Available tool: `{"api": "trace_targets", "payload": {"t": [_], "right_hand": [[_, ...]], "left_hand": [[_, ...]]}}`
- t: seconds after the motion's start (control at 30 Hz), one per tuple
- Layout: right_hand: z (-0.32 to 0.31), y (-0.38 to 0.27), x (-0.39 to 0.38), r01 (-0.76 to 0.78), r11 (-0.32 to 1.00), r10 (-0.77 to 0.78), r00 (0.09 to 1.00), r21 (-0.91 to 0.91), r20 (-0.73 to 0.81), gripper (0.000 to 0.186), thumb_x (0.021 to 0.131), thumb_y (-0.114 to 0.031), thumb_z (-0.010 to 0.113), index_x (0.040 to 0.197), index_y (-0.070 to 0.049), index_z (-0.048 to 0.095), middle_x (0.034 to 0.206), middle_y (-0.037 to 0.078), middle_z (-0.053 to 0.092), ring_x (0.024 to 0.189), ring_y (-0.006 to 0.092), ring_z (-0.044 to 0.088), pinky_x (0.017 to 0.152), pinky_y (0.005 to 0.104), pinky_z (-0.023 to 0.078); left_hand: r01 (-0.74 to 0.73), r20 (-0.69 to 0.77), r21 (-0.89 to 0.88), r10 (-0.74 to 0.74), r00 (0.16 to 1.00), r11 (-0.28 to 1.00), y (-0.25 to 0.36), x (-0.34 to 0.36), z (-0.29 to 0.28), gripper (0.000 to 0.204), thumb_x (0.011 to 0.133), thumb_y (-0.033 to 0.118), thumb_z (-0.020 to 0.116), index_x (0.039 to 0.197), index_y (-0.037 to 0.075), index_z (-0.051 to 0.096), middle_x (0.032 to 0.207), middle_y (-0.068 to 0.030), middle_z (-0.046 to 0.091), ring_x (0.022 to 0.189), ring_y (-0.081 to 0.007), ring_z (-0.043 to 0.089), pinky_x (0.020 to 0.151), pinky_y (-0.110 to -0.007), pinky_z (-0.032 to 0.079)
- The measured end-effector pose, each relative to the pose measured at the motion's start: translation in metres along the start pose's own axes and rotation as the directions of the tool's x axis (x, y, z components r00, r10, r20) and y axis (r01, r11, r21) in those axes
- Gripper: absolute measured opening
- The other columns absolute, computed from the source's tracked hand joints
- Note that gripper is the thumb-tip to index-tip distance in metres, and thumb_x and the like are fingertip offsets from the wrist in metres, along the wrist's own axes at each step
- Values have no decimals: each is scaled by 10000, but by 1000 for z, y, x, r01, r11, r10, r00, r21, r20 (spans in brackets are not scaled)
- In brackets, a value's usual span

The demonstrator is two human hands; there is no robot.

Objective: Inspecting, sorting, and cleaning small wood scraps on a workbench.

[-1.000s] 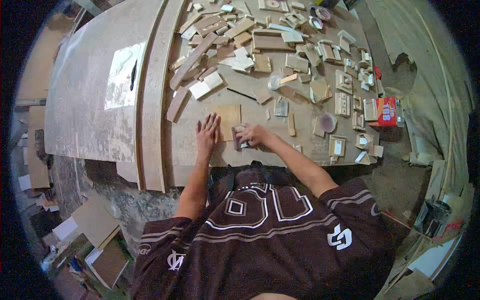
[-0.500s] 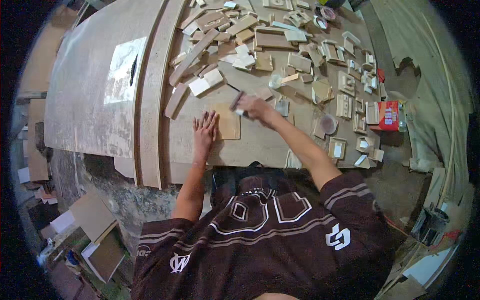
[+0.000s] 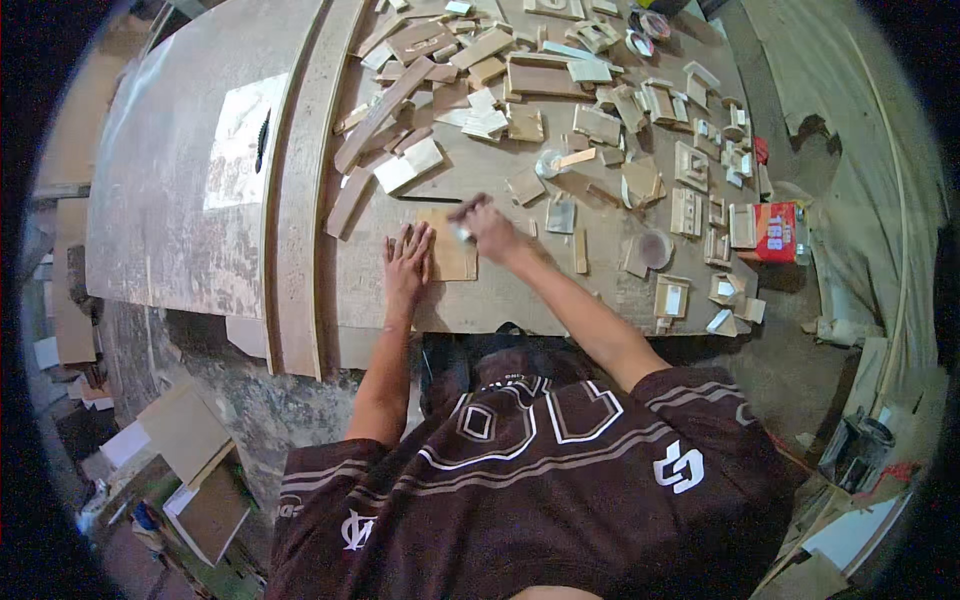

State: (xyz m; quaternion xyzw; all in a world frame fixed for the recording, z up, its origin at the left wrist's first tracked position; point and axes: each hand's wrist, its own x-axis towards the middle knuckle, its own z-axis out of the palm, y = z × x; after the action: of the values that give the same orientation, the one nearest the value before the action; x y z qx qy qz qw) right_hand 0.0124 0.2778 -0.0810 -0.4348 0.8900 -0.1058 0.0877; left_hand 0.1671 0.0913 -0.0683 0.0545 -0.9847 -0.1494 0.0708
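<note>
My left hand (image 3: 407, 260) lies flat, fingers spread, on the left edge of a small rectangular wooden board (image 3: 450, 250) on the workbench (image 3: 500, 290). My right hand (image 3: 490, 226) is closed on a small brush-like tool (image 3: 466, 212), its dark tip reaching over the board's upper right corner. What the tool is exactly is too small to tell. A small round clear lid (image 3: 548, 163) sits just beyond the board.
Several wood offcuts, strips and small frames cover the bench's far and right side (image 3: 600, 120). A red box (image 3: 778, 231) stands at the right edge. A long curved plank (image 3: 300, 170) and a paper sheet with a dark pen (image 3: 262, 138) lie left. Boards litter the floor (image 3: 190, 440).
My right hand went from the board's near right side out toward the offcuts and is now back over the board's upper right corner with the tool. My left hand stayed on the board.
</note>
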Motion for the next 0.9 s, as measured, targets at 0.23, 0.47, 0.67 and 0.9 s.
{"api": "trace_targets", "payload": {"t": [0.23, 0.47, 0.67, 0.9], "right_hand": [[-34, 12, -107, 239, 883, -331, 927, 405, 174, 297, 773, -61, 605, 1025, -148, 735, 1007, 76, 710, 928, 299, 655, 856, 395, 540], [-60, -7, -48, -1, 878, 149, 951, 478, -271, 256, 819, -33, 558, 1014, -62, 721, 1088, 129, 718, 1036, 328, 667, 906, 409, 535], [8, -44, -76, 188, 947, -150, 976, 261, -158, 265, 777, -31, 569, 991, -88, 716, 1012, 133, 683, 1061, 313, 613, 928, 415, 507], [-43, -17, -178, -201, 691, 309, 951, 695, -33, 236, 780, -21, 609, 960, -81, 749, 964, 114, 732, 881, 323, 681, 773, 371, 538]], "left_hand": [[-5, -36, -54, 3, 999, 999, -3, -1, 3, 534, 970, 225, 513, 1499, 250, 443, 1566, 26, 404, 1464, -246, 333, 1221, -527, 142], [-15, -32, -45, 13, 999, 999, -3, -3, 7, 521, 973, 216, 499, 1493, 224, 456, 1571, 7, 401, 1468, -257, 325, 1202, -530, 156], [-46, -23, -35, 45, 999, 998, 1, 3, 4, 558, 955, 206, 503, 1508, 246, 432, 1580, 21, 384, 1464, -261, 321, 1205, -531, 152], [-59, -122, 15, 61, 991, 998, -10, -8, 10, 567, 900, 227, 607, 1457, 226, 502, 1502, 1, 493, 1437, -257, 375, 1195, -539, 172]]}}
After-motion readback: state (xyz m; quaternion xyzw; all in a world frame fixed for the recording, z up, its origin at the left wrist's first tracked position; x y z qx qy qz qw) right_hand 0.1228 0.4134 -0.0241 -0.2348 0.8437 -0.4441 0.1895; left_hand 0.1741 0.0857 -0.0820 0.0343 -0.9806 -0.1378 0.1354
